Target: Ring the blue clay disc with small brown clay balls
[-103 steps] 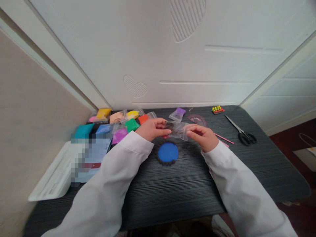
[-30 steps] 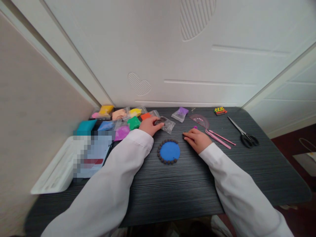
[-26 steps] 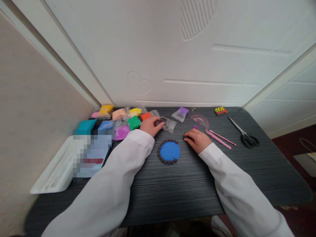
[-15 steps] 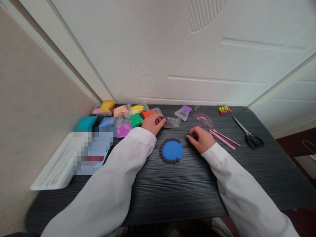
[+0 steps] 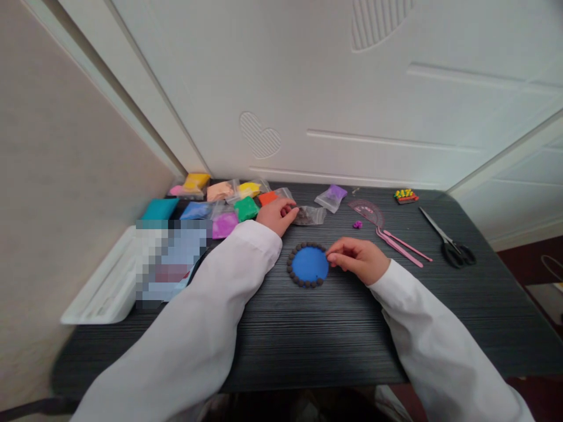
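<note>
A flat blue clay disc [image 5: 310, 264] lies on the table, edged by dark brown clay balls along its left, top and bottom. At its upper right rim, my right hand [image 5: 359, 258] pinches a small dark clay ball, mostly covered by the fingertips. Behind the disc, my left hand [image 5: 277, 215] has its fingers curled on the left end of a clear bag of dark clay [image 5: 310, 215]. A small purple clay lump [image 5: 358, 224] sits beyond my right hand.
Bags of coloured clay, including green [image 5: 246, 208] and magenta [image 5: 225, 225], lie left. A white tray [image 5: 99, 287] stands at the far left. Rightward are a pink protractor [image 5: 368, 211], pink tweezers [image 5: 400, 248] and black-handled scissors [image 5: 455, 252]. A white panel [image 5: 281, 76] rises behind the table.
My right hand has moved left to the disc's rim with the dark clay, uncovering the purple lump. My left hand stays at the bag. The view has shifted slightly.
</note>
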Demonstrator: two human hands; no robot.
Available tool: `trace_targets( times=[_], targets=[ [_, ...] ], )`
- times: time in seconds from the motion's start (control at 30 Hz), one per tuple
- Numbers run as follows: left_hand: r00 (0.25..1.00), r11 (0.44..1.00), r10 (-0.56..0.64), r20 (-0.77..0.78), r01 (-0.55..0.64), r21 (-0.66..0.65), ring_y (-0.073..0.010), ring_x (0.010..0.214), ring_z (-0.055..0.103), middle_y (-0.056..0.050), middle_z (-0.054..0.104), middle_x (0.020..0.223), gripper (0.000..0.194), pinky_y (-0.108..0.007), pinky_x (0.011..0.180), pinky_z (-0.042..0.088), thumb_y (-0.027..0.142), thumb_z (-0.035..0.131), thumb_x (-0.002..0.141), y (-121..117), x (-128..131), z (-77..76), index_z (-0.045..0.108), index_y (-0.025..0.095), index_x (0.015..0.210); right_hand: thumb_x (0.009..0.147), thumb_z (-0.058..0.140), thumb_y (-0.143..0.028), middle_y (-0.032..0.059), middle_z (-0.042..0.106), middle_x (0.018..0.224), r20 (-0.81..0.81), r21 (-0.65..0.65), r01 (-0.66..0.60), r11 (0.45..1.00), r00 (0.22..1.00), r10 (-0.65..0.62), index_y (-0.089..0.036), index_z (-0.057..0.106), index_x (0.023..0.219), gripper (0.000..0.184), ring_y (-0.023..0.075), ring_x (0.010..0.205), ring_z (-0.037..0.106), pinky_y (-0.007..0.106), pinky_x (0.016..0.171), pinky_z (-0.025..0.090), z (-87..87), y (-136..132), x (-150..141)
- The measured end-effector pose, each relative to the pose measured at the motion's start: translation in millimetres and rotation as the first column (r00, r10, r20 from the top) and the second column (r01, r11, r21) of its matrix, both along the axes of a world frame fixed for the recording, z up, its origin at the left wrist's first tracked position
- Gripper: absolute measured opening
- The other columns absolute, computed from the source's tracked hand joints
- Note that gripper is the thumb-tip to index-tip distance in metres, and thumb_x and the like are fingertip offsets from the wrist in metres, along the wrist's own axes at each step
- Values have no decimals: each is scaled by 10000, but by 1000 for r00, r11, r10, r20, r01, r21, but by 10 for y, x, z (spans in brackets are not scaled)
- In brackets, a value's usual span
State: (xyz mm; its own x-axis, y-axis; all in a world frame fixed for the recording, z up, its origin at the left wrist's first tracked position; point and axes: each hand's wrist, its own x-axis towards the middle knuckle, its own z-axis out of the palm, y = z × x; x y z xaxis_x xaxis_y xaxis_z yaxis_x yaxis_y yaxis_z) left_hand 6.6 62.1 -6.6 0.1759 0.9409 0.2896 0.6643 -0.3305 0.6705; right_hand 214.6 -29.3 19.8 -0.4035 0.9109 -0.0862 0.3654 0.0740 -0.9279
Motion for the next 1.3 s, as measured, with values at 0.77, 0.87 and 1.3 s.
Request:
trace_targets(
  times=[0.77, 0.87, 1.3],
  targets=[
    [998, 1000, -17, 54, 17, 0, -100, 596, 512, -16, 599, 694, 240, -225, 597, 427, 321, 496, 718, 12, 13, -9, 616, 148, 833, 784, 496, -318, 42, 602, 743, 354, 422, -278, 863, 927, 126, -175, 594, 757, 176, 134, 739, 524, 271, 708, 406, -65, -63, -173],
    [999, 1000, -17, 45, 17, -12, -102, 596, 512, -20, 600, 697, 241, -227, 599, 427, 318, 498, 715, 16, 11, 1, 616, 143, 831, 789, 485, -321, 46, 606, 754, 366, 416, -306, 856, 918, 149, -183, 596, 763, 178, 141, 748, 530, 283, 714, 410, -32, -68, -169],
    [999, 1000, -10, 49, 11, -23, -108, 608, 513, -15, 596, 701, 243, -233, 603, 426, 332, 486, 718, 4, 8, 10, 614, 160, 831, 710, 575, -398, -11, 643, 714, -484, -337, 151, 929, 818, -309, -219, 452, 741, 220, 99, 587, 597, 210, 500, 410, 196, -17, -11]
  ],
)
